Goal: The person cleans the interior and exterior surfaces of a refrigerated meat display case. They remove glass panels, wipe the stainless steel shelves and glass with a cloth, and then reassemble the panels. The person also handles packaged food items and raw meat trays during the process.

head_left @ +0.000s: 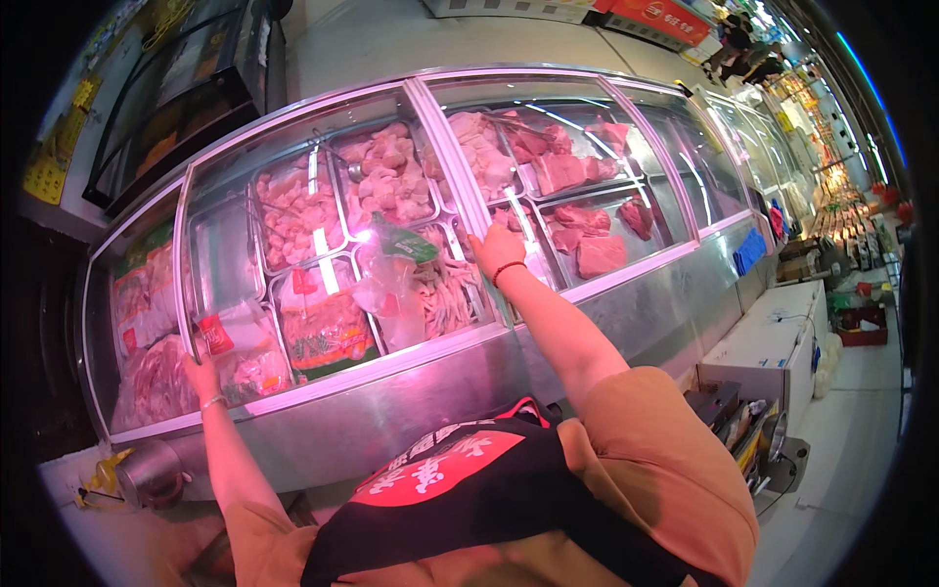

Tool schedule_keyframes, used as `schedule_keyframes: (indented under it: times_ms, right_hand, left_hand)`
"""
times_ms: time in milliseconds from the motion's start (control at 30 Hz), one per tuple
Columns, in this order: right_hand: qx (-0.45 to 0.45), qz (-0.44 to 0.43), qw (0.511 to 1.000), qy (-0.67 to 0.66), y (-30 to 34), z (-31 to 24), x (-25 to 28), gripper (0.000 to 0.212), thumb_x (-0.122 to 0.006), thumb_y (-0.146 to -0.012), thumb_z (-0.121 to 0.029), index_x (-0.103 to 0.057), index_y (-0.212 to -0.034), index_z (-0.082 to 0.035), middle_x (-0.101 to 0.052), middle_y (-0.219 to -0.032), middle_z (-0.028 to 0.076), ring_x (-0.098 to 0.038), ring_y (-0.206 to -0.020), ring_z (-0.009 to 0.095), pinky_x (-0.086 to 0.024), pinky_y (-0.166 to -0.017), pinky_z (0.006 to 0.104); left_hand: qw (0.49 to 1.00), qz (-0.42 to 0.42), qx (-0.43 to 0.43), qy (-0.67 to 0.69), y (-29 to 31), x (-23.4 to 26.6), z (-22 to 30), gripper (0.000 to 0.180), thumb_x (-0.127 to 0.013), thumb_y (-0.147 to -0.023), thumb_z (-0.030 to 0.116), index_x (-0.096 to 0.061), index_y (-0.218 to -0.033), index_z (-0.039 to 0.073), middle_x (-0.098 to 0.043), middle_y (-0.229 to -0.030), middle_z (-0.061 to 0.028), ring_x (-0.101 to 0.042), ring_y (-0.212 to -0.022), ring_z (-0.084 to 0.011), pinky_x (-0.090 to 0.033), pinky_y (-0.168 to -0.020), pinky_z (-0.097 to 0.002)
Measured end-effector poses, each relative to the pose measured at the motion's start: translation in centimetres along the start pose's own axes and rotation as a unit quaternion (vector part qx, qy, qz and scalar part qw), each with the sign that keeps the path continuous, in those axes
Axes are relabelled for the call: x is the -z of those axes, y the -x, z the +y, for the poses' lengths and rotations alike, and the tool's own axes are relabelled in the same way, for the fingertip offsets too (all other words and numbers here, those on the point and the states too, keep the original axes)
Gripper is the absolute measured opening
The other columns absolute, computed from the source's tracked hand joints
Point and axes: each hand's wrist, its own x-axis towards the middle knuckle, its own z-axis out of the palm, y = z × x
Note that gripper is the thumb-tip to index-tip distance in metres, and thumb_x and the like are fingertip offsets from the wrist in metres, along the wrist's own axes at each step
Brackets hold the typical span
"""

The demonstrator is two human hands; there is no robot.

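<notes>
A long glass-topped meat display case lies in front of me, with sliding glass panels in pale metal frames. At its front left, my left hand is closed on the upright edge of a panel frame. Farther right and higher up, my right hand has its fingers closed on another frame bar. Under the glass are metal trays of raw meat: pale pink pieces, chicken feet, and red cuts. A plastic bag with green print lies over the feet.
A metal pot stands by the case's front left corner. A dark glass cabinet is at the far left. To the right are a white chest, a blue cloth on the case edge, and a red crate. People are in the distance.
</notes>
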Motion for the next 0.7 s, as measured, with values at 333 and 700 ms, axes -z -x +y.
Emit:
schedule_keyframes:
  times_ms: [333, 700]
  right_hand:
    - [-0.069, -0.038, 0.997, 0.024, -1.5, -0.3, -1.2, 0.057, -0.058, -0.084, -0.055, -0.066, -0.098, 0.000, -0.067, -0.099, 0.022, -0.064, -0.099, 0.035, -0.052, -0.080, 0.0448]
    - [-0.056, -0.086, 0.995, 0.011, 0.2, -1.6, 2.5, 0.055, -0.054, -0.088, -0.054, -0.063, -0.109, -0.003, -0.066, -0.107, 0.015, -0.064, -0.101, 0.030, -0.050, -0.081, 0.0442]
  left_hand:
    - [0.970, 0.023, -0.208, 0.121, 17.5, -3.9, 16.1, 0.043, -0.056, -0.086, 0.013, -0.053, -0.126, -0.002, -0.035, -0.145, -0.0227, -0.037, -0.130, -0.0397, -0.029, -0.108, -0.0451]
    - [0.949, -0.089, -0.195, 0.232, 24.0, -3.6, 20.7, 0.037, -0.057, -0.085, 0.015, -0.057, -0.120, 0.002, -0.037, -0.144, -0.0210, -0.034, -0.133, -0.0367, -0.019, -0.111, -0.0534]
